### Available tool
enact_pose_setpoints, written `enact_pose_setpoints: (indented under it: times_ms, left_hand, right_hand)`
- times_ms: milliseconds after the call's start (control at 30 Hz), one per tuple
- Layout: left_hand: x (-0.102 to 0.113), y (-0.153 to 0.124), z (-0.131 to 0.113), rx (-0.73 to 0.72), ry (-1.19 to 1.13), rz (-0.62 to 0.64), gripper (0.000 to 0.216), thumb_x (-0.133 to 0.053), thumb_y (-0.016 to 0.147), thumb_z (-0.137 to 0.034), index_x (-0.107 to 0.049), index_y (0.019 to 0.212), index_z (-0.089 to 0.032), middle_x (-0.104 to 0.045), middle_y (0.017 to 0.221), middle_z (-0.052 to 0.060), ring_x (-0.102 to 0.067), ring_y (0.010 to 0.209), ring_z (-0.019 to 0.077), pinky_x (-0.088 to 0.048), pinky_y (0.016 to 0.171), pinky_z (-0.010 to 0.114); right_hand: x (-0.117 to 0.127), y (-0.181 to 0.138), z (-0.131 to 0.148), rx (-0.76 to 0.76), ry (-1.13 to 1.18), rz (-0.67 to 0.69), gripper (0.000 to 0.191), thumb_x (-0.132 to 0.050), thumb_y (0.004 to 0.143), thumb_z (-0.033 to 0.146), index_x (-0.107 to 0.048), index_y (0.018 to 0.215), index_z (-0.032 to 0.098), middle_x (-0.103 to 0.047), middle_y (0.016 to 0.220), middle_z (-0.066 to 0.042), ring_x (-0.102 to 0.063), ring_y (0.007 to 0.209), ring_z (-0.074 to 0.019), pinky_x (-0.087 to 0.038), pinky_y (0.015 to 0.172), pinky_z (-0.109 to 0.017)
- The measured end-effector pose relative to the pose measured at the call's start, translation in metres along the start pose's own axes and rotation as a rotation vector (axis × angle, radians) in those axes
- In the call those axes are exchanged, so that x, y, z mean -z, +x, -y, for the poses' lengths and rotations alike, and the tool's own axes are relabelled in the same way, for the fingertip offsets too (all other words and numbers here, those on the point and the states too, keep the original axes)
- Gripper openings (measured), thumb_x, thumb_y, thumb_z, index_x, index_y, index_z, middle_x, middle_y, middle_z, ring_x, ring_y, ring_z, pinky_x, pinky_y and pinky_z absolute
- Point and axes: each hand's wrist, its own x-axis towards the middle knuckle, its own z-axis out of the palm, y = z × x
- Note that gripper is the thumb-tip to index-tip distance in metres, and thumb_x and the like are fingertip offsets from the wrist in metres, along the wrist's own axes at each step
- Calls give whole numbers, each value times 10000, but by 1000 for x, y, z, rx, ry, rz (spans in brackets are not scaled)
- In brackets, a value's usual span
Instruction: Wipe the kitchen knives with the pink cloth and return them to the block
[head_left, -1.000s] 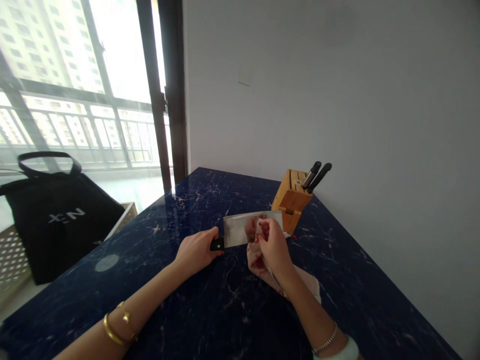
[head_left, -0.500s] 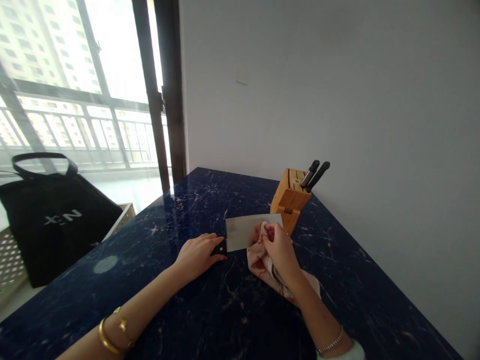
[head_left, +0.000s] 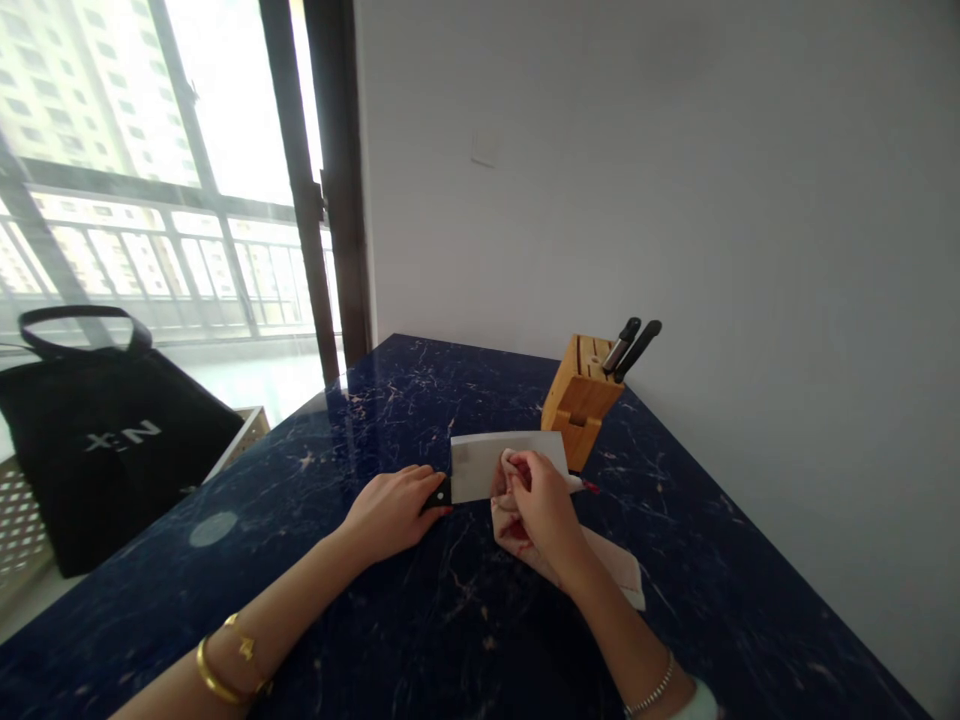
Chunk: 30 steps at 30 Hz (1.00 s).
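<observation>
Right hand (head_left: 544, 505) lower — cloth (head_left: 517, 520) against cleaver (head_left: 487, 465)

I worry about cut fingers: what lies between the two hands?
In the head view, the cleaver blade spans the gap: the left hand grips its black handle, the right hand presses a cloth on it.

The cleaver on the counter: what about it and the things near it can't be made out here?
All in the head view:
The cleaver handle: nearly all covered by the left hand.
Its blade's far end: behind the right hand and the cloth.
Blades in the knife block: sunk inside; only two black handles show.
The cloth's red marks: too small to tell print from stain.
</observation>
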Motion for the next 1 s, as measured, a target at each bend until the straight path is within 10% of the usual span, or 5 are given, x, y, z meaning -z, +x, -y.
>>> enact_pose_setpoints:
  times_ms: [1000]
  left_hand:
    - [4, -1, 3, -61, 62, -3, 355, -386, 848, -438, -541, 1087, -226, -614, 943, 72, -560, 917, 235, -420, 727, 319]
  right_hand:
    - [20, 6, -19, -93, -120, -65, 105, -438, 633, 124, -464, 682, 213, -544, 655, 2, -533, 639, -169, -411, 615, -293]
